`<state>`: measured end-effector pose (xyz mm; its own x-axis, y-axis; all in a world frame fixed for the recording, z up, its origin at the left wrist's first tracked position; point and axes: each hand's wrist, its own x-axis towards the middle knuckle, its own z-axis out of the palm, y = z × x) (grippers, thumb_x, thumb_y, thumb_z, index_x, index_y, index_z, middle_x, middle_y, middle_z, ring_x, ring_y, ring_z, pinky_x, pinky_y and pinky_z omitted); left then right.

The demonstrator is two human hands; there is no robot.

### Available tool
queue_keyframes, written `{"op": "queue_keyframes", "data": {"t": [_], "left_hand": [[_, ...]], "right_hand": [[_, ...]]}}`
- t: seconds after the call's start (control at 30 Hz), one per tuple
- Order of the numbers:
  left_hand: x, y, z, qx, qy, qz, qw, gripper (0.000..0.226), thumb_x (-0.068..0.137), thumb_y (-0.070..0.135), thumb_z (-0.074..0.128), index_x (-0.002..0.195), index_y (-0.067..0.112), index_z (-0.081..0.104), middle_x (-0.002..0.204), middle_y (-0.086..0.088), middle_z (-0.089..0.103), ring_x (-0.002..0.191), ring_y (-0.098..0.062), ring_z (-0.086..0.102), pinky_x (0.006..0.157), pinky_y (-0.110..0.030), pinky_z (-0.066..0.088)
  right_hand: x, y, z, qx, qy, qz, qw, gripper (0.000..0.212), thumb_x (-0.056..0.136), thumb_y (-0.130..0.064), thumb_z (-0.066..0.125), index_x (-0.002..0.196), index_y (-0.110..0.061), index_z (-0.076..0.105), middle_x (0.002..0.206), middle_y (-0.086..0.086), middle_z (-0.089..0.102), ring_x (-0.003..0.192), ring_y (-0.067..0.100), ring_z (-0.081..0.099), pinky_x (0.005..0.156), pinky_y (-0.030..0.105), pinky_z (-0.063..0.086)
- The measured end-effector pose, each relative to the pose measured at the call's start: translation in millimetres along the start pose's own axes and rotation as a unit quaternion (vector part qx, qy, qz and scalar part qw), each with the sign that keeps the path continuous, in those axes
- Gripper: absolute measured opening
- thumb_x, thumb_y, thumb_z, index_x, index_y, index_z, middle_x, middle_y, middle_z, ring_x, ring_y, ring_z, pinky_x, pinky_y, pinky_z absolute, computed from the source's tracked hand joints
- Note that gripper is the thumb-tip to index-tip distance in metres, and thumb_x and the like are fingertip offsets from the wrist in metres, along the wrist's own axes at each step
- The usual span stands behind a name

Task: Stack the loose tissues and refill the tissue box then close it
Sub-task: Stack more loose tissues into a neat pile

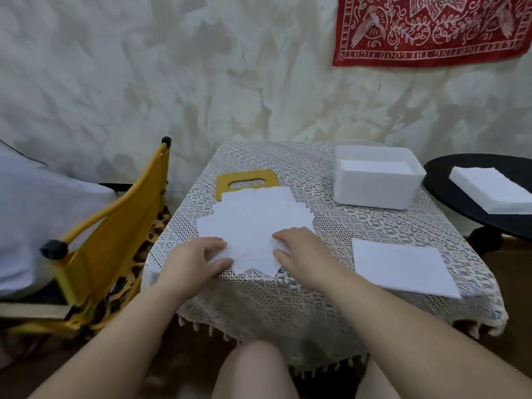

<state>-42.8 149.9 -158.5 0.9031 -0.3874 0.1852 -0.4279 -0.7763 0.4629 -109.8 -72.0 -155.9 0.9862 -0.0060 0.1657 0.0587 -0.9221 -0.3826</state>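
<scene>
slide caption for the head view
Both hands, left and right, gather fanned tissues beside the open box.
</scene>
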Motion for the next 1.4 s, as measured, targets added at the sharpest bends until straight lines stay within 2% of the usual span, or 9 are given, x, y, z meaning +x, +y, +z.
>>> {"op": "queue_keyframes", "data": {"t": [0.17, 0.4, 0.6, 0.7, 0.87, 1.03, 1.17, 1.27, 1.4], "left_hand": [[-3.1, -9.5, 2.6, -0.028, 0.03, 0.026, 0.999, 0.033, 0.079, 0.034, 0.073, 0.108, 0.019, 0.07, 0.12, 0.01, 0.064, 0.091, 0.001, 0.055, 0.076, -0.004, 0.037], [-4.3, -7.4, 4.3, -0.046, 0.072, 0.033, 0.996, 0.009, 0.082, 0.024, 0.072, 0.089, 0.018, 0.073, 0.109, 0.006, 0.069, 0.08, 0.0, 0.057, 0.072, -0.01, 0.041], [-12.6, -21.8, -3.2, 0.003, 0.043, 0.045, 0.998, 0.038, 0.076, 0.042, 0.073, 0.109, 0.022, 0.069, 0.116, 0.011, 0.063, 0.109, -0.008, 0.054, 0.095, -0.029, 0.044], [-15.4, -28.8, -7.4, -0.028, 0.049, 0.048, 0.997, 0.022, 0.079, 0.035, 0.073, 0.098, 0.024, 0.073, 0.111, 0.013, 0.066, 0.099, -0.002, 0.057, 0.088, -0.019, 0.044], [-15.0, -25.6, -5.4, -0.028, 0.069, 0.061, 0.995, 0.009, 0.08, 0.026, 0.074, 0.087, 0.021, 0.076, 0.096, 0.01, 0.069, 0.092, -0.007, 0.06, 0.086, -0.033, 0.051], [-13.3, -20.9, -5.5, -0.066, 0.097, 0.036, 0.992, 0.005, 0.082, 0.026, 0.071, 0.085, 0.024, 0.074, 0.094, 0.012, 0.069, 0.084, -0.003, 0.061, 0.077, -0.023, 0.049], [-5.8, -8.6, -12.0, -0.091, 0.126, -0.004, 0.988, 0.004, 0.084, 0.027, 0.069, 0.086, 0.025, 0.071, 0.083, 0.015, 0.067, 0.072, 0.0, 0.06, 0.07, -0.026, 0.051], [6.5, 9.2, -15.0, -0.105, 0.163, 0.026, 0.981, 0.01, 0.086, 0.025, 0.067, 0.093, 0.02, 0.072, 0.094, 0.011, 0.069, 0.08, -0.005, 0.062, 0.076, -0.026, 0.051], [24.1, 46.2, -4.7, -0.177, 0.091, 0.157, 0.967, 0.032, 0.092, 0.011, 0.056, 0.122, 0.019, 0.059, 0.131, 0.013, 0.051, 0.103, -0.001, 0.06, 0.091, -0.023, 0.048]], "right_hand": [[-3.4, 2.4, 7.4, 0.011, 0.024, -0.003, 1.0, 0.037, 0.097, -0.028, 0.043, 0.133, -0.018, 0.049, 0.13, -0.002, 0.054, 0.122, 0.019, 0.039, 0.098, 0.034, 0.036], [-7.1, 0.8, 6.5, -0.002, 0.049, 0.004, 0.999, 0.03, 0.096, -0.026, 0.043, 0.121, -0.019, 0.058, 0.117, -0.004, 0.061, 0.118, 0.019, 0.041, 0.093, 0.035, 0.04], [-7.3, 0.0, 6.5, 0.004, 0.046, 0.008, 0.999, 0.03, 0.096, -0.027, 0.043, 0.122, -0.02, 0.057, 0.119, -0.006, 0.06, 0.118, 0.017, 0.042, 0.094, 0.032, 0.039], [-6.9, 0.2, 6.1, 0.001, 0.048, 0.007, 0.999, 0.029, 0.096, -0.027, 0.044, 0.121, -0.02, 0.059, 0.119, -0.007, 0.061, 0.117, 0.016, 0.042, 0.092, 0.029, 0.038], [-8.8, -1.7, 5.1, 0.005, 0.053, 0.002, 0.999, 0.026, 0.096, -0.026, 0.045, 0.116, -0.02, 0.061, 0.115, -0.008, 0.062, 0.114, 0.015, 0.043, 0.087, 0.027, 0.036], [-8.4, -0.8, 5.7, -0.003, 0.056, -0.002, 0.998, 0.023, 0.095, -0.024, 0.045, 0.108, -0.018, 0.063, 0.109, -0.006, 0.063, 0.111, 0.017, 0.044, 0.085, 0.03, 0.04], [-6.6, 1.2, 8.6, -0.003, 0.063, -0.003, 0.998, 0.03, 0.094, -0.028, 0.046, 0.12, -0.02, 0.058, 0.119, -0.008, 0.06, 0.115, 0.015, 0.043, 0.088, 0.025, 0.035], [-6.3, 2.0, 10.2, -0.001, 0.072, -0.009, 0.997, 0.04, 0.093, -0.03, 0.048, 0.132, -0.021, 0.049, 0.131, -0.006, 0.052, 0.12, 0.014, 0.04, 0.093, 0.022, 0.029], [-7.1, 0.4, 8.6, 0.029, 0.102, 0.001, 0.994, 0.061, 0.088, -0.033, 0.056, 0.143, -0.02, 0.034, 0.143, -0.004, 0.038, 0.128, 0.014, 0.032, 0.101, 0.022, 0.024]]}}
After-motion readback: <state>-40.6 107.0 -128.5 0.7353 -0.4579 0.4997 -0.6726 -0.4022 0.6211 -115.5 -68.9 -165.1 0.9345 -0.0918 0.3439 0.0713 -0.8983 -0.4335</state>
